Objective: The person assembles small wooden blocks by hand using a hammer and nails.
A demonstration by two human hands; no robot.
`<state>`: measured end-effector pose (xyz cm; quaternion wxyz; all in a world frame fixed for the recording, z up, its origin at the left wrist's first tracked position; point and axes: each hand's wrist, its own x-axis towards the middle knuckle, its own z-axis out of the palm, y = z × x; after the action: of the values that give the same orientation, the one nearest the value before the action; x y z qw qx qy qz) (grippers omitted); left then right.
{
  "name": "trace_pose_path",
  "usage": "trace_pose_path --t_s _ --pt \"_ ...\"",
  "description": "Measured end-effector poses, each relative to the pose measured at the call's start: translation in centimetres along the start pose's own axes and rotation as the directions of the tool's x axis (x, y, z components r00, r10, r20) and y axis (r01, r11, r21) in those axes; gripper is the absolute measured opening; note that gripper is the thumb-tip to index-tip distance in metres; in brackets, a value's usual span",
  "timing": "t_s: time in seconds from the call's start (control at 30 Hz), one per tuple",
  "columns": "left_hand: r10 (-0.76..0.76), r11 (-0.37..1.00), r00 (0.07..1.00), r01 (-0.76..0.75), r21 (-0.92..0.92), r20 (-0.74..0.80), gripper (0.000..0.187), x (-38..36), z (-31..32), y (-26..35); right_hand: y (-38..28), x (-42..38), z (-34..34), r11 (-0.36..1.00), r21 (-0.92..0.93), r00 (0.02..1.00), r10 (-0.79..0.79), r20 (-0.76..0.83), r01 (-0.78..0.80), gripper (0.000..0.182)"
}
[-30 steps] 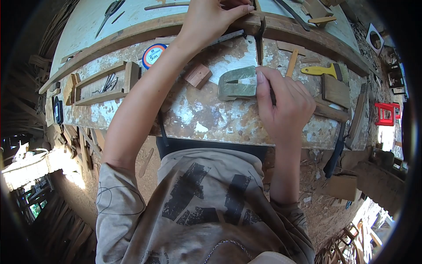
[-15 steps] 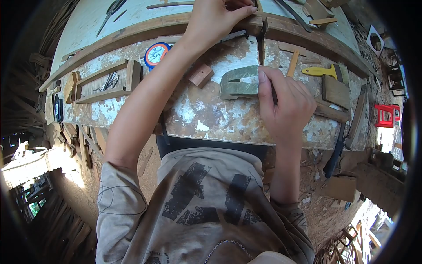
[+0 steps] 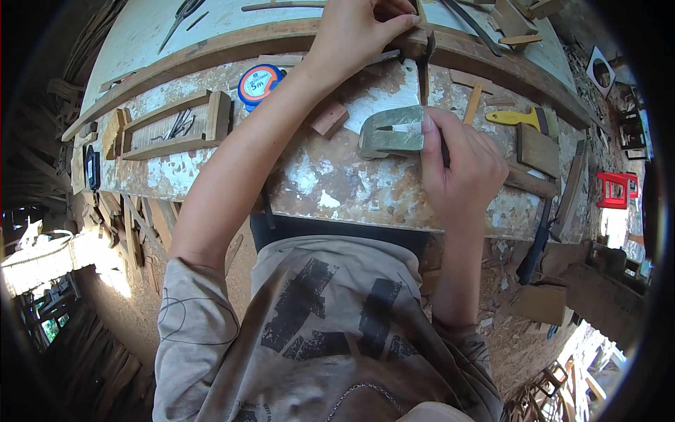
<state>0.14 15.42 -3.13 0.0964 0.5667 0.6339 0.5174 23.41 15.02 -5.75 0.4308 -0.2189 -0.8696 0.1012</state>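
My right hand [image 3: 464, 158] is closed round the handle of a green metal tool head [image 3: 395, 132], held over the paint-spattered workbench [image 3: 330, 186]. At the top of the view my left hand [image 3: 362, 32] reaches to the wooden rail [image 3: 281, 32], its fingers curled and pinched near a small upright piece by a slot; what they hold is hidden. Just left of the tool head lies a reddish wood block [image 3: 329, 119]. A blue and orange tape measure [image 3: 259, 86] rests beside my left forearm.
A wooden tray [image 3: 169, 130] with nails stands at the left. To the right are a yellow-handled brush [image 3: 513, 117], a flat wood block [image 3: 538, 149] and a saw [image 3: 571, 190]. Scissors [image 3: 181, 21] lie beyond the rail.
The whole bench view has shifted slightly right. Both hands keep nearly the same poses, with the green tool head still in my right hand.
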Motion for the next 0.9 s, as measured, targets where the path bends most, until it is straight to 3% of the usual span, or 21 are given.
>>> trace_pose_path --t_s 0.23,0.37,0.47,0.57,0.67,0.77,0.9 --pt "-0.065 0.998 0.998 0.065 -0.023 0.019 0.021 -0.3 0.0 0.0 -0.3 0.1 -0.2 1.0 -0.019 1.0 0.016 0.025 -0.015 0.004" --pt "-0.029 0.999 1.0 0.029 -0.044 -0.006 0.021 -0.3 0.2 -0.2 -0.4 0.1 -0.6 1.0 -0.007 0.998 0.031 0.063 -0.03 0.008" --pt "0.058 0.998 0.997 -0.058 -0.008 -0.041 0.023 -0.1 0.4 -0.7 -0.2 1.2 -2.3 0.992 0.089 0.966 -0.105 0.238 0.086 0.018" --pt "0.048 0.999 0.997 -0.048 0.006 -0.067 0.026 -0.3 0.3 -0.5 -0.6 1.8 -3.8 0.988 0.105 0.942 -0.14 0.304 0.114 0.028" --pt "0.089 0.989 0.992 -0.099 -0.11 -0.089 0.022 -0.7 0.3 -0.1 0.7 1.4 -4.3 0.993 -0.006 0.929 -0.111 0.354 0.121 0.035" --pt "0.18 0.982 0.972 -0.168 0.089 -0.148 0.035 -0.6 1.0 -2.2 1.5 0.9 -5.0 0.999 -0.002 0.901 -0.044 0.431 0.049 0.042" --pt "0.18 0.983 0.968 -0.171 0.065 -0.175 0.035 -0.8 0.9 -2.1 0.5 1.8 -5.5 0.989 -0.149 0.935 0.064 0.35 -0.012 0.039"
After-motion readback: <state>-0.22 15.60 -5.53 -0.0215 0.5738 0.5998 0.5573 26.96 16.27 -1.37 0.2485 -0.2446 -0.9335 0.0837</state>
